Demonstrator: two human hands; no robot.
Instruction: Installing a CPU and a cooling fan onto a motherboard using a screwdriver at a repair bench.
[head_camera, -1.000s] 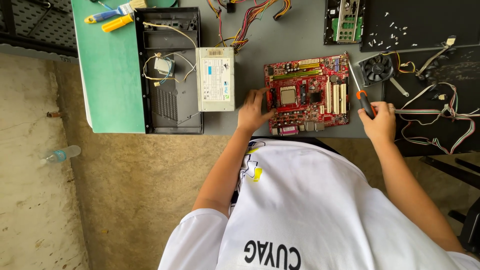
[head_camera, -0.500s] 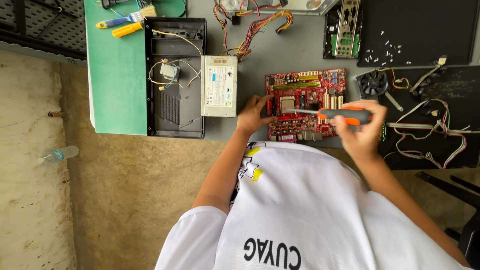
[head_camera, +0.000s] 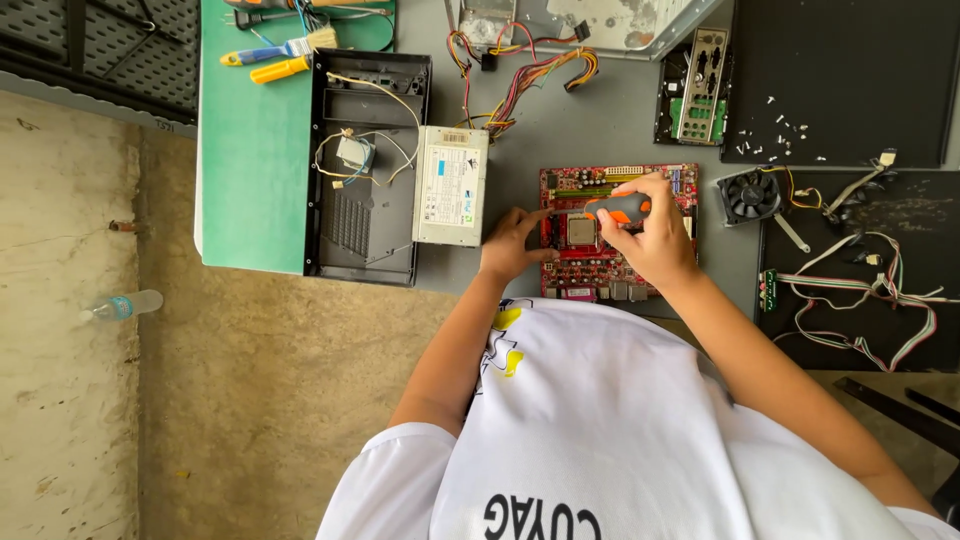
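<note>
A red motherboard (head_camera: 600, 265) lies flat on the grey table (head_camera: 600, 120) in front of me. My left hand (head_camera: 512, 243) rests on the board's left edge, fingers spread toward the processor socket (head_camera: 581, 231). Over the board's middle, my right hand (head_camera: 650, 232) grips a screwdriver (head_camera: 612, 209) with a grey and orange handle. The tool lies nearly level, its tip pointing left toward my left hand's fingers.
A silver power supply (head_camera: 450, 186) and a black case panel (head_camera: 365, 170) sit left of the board. A small fan (head_camera: 749, 195), loose cables (head_camera: 860, 300), several screws (head_camera: 790, 130) and a black mat (head_camera: 850, 80) lie right. Brush and tools rest on the green mat (head_camera: 250, 150).
My right hand swung the screwdriver from the board's right edge, first upright, then level, over to the middle. My left hand stayed at the left edge. The camera view shifted right.
</note>
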